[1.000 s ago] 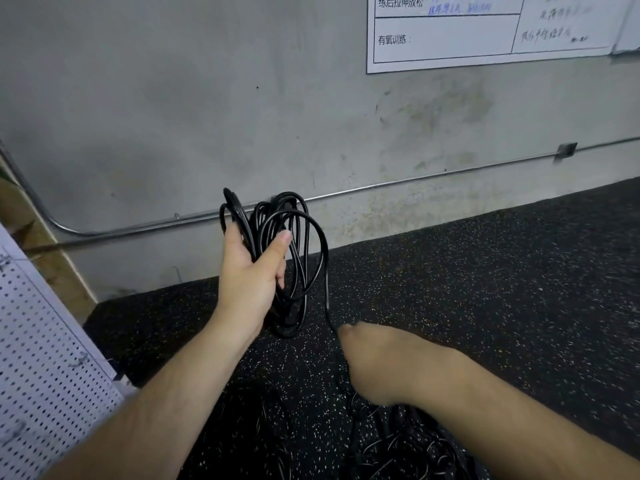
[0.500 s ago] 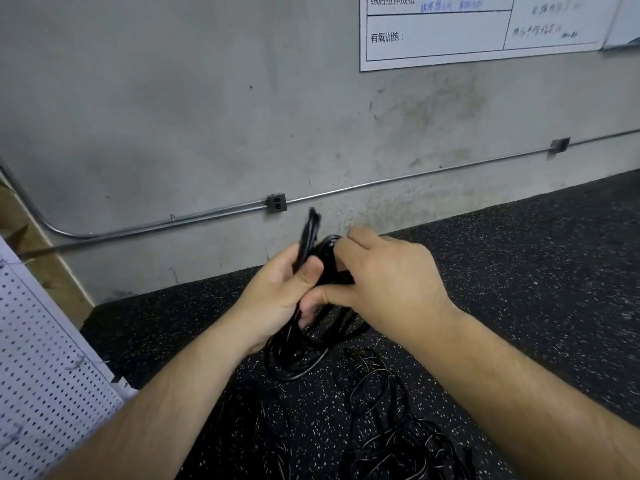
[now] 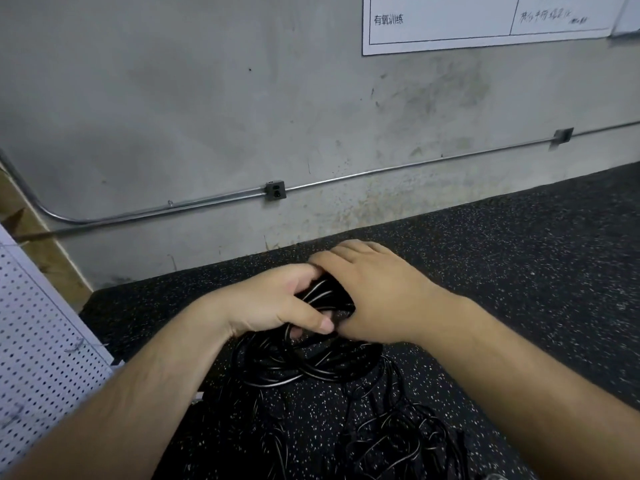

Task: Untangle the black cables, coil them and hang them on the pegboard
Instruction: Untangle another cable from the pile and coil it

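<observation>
Coil [image 3: 325, 299] sits bunched just above the mat [image 3: 519, 271], with the left hand [image 3: 273, 303] curled round its loops, thumb across, and the right hand [image 3: 377, 299] wrapped over the other side. Hold the left grip firm while the right binds the tail round, so no loops spill into the tangle [image 3: 398, 434] below.

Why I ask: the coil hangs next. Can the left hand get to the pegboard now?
Probably yes: the pegboard lies left of the left hand, with only floor between them. But its fingers grip the coil, and the right hand holds it too.
</observation>
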